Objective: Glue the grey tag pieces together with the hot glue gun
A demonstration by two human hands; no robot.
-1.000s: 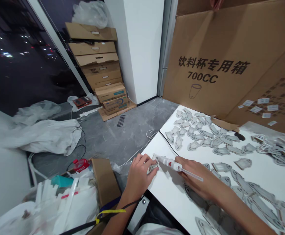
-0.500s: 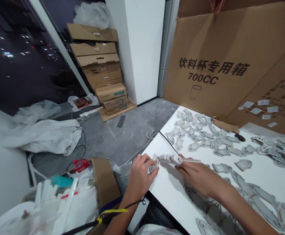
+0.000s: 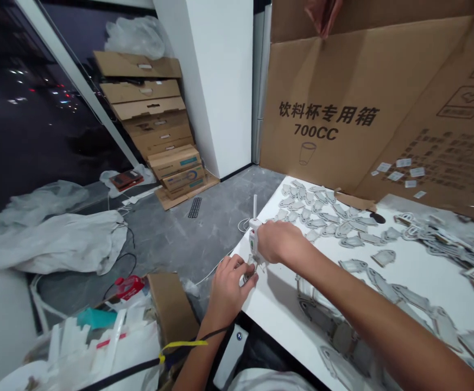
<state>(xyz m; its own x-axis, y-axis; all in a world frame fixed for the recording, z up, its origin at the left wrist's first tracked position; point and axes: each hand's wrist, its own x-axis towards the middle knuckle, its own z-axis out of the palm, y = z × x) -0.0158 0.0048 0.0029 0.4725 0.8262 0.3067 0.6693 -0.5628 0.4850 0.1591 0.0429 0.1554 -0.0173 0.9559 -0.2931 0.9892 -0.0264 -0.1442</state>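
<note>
My right hand (image 3: 279,241) is wrapped round a white hot glue gun (image 3: 253,241), with a glue stick (image 3: 255,205) poking out of its upper end. The gun stands nearly upright, nozzle down, over the left corner of the white table (image 3: 273,309). Just below the nozzle, the thumb and fingers of my left hand (image 3: 229,287) pinch a small greyish piece (image 3: 251,267), mostly hidden by the fingers. Whether the nozzle touches it I cannot tell. Many flat grey tag-shaped pieces (image 3: 383,257) lie spread across the table to the right.
A large cardboard box (image 3: 342,70) stands behind the table. Heaped grey parts (image 3: 456,255) lie at the right. At lower left, a carton (image 3: 171,304) sits beside scraps and a red bottle (image 3: 128,287). Stacked flat boxes (image 3: 151,119) lean by the pillar. A white cable (image 3: 214,269) crosses the floor.
My right hand has risen and tipped the glue gun from nearly level to nearly upright, nozzle down. My left hand keeps its pinch at the table corner. The view has shifted slightly right.
</note>
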